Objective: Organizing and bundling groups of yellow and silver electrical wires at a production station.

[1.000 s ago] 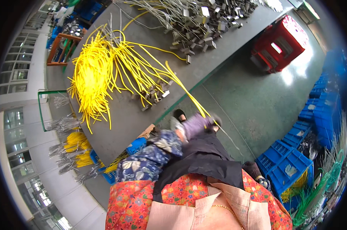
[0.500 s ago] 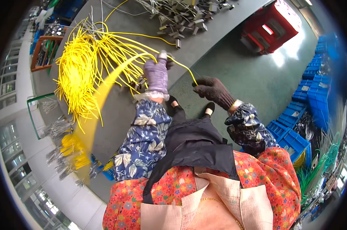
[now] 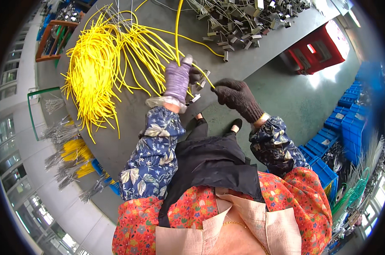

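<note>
A yellow cable (image 3: 204,72) runs between my two hands, and its other part rises from the left hand toward the top of the view. My left hand (image 3: 176,80), in a purple glove, is closed around the cable with the thumb up. My right hand (image 3: 238,98), in a dark brown glove, pinches the cable near its end; the tip is hidden by the fingers. Small metal clips (image 3: 202,80) lie on the table beside my left hand, partly covered by it. To the left spreads a big bundle of yellow cables (image 3: 90,72).
Many metal clips on thin wires (image 3: 248,29) are heaped at the table's (image 3: 133,114) far side. Beyond its right edge, a red plastic bin (image 3: 316,49) stands on the floor. Blue crates (image 3: 352,123) line the right side. More cable bundles (image 3: 75,153) hang at the left.
The cable's long part, a blurred sweep toward the lower left before, now stands up from my left hand. Both hands keep their grip. My view has shifted slightly.
</note>
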Available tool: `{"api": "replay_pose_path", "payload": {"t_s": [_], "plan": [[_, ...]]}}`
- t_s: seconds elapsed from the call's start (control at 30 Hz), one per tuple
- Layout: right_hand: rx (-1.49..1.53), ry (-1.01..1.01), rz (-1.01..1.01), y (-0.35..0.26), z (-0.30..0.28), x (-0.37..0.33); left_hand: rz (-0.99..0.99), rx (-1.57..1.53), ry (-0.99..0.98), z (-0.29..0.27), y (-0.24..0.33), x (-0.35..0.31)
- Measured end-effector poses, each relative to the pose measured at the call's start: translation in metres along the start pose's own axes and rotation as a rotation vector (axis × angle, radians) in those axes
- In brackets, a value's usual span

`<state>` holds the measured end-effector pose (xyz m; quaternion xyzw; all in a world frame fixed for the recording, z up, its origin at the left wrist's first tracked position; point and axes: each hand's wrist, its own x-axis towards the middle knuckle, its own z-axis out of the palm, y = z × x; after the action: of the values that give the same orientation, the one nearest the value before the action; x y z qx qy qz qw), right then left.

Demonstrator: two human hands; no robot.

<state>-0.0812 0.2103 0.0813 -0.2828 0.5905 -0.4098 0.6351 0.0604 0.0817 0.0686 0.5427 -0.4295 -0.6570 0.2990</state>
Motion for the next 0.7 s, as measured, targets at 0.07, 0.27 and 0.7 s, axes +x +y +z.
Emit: {"api": "replay_pose_path", "payload": {"t_s": [0.07, 0.27, 0.7], "plan": [[0.076, 0.014, 0.035, -0.01, 0.004, 0.015, 0.016, 0.19, -0.031, 0.012, -0.005, -0.009], [0.022, -0.077, -0.206, 0.029, 0.004, 0.051, 0.071, 0.349, 0.035, -0.014, -0.006, -0.001], [-0.963, 0.231, -0.341, 0.026, 0.054, 0.07, 0.014, 0.503, 0.309, -0.107, -0.018, 0.033]]}}
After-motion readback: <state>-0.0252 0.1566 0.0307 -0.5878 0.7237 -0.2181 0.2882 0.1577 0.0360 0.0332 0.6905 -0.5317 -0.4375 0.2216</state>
